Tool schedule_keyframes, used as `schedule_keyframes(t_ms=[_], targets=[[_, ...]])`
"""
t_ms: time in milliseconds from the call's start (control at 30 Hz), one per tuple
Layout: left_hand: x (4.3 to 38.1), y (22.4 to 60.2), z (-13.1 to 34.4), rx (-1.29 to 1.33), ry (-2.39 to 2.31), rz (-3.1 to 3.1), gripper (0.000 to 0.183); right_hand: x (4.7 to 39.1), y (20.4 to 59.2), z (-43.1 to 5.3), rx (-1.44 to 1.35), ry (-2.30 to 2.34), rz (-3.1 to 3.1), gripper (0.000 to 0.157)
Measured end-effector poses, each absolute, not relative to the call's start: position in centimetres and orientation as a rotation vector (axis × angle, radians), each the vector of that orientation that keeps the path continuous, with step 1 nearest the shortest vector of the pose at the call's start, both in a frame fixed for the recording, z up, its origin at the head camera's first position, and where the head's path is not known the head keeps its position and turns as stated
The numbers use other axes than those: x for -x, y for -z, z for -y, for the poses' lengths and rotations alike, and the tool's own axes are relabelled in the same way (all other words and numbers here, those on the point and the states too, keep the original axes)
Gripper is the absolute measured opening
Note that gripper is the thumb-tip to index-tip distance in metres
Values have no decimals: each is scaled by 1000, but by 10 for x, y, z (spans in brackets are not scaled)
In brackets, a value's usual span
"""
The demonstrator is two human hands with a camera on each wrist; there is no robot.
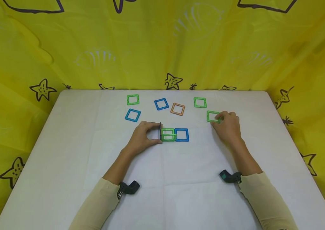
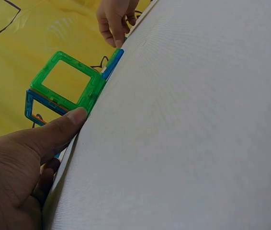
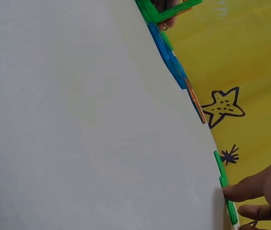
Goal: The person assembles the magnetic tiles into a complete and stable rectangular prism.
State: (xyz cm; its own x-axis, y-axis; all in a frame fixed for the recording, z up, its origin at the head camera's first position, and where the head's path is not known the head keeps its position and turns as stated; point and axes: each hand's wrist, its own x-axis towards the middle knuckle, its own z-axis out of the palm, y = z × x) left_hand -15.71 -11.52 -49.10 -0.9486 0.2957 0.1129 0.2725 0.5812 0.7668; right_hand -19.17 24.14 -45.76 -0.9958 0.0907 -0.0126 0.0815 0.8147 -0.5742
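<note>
My left hand (image 1: 143, 135) holds an upright blue magnetic tile (image 1: 160, 133) between thumb and fingers, at the left end of a small joined structure. A green tile (image 2: 44, 69) stands upright beside it in the left wrist view, with a flat green tile (image 1: 168, 140) at its foot. A flat blue square tile (image 1: 187, 134) joins the structure on the right. A sliver of orange shows by the upright blue tile, mostly hidden. Farther right, my right hand (image 1: 228, 127) pinches the near right corner of a loose green square tile (image 1: 208, 116) on the table.
Loose square tiles lie along the back of the white table (image 1: 197, 198): a green one (image 1: 132, 95) and a blue one (image 1: 126, 114) at left, another blue (image 1: 156, 105) and an orange (image 1: 178, 104) mid-back, another green (image 1: 200, 98) at right. A yellow curtain (image 1: 145, 48) hangs behind.
</note>
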Motion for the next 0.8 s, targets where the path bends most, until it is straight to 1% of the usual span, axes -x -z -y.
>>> schedule_keyframes(t_ms=[133,167,233,400,567,800], targets=[[157,491,115,-493,-1335,-2768,66,195,459,-247,155,-965,3006,63],[157,492,115,-491,-1334,-2767,66,196,459,-249,148,-962,3020,67],[157,491,115,-491,-1335,-2768,66,198,461,-253,129,-964,3042,70],[157,491,115,-487,-1335,-2768,66,200,462,-260,91,-1017,3032,65],[156,491,115,-477,-1336,-2765,65,199,459,-261,44,-1181,2919,58],[156,490,115,-478,-1323,-2770,66,197,455,-258,-29,-1265,2785,40]])
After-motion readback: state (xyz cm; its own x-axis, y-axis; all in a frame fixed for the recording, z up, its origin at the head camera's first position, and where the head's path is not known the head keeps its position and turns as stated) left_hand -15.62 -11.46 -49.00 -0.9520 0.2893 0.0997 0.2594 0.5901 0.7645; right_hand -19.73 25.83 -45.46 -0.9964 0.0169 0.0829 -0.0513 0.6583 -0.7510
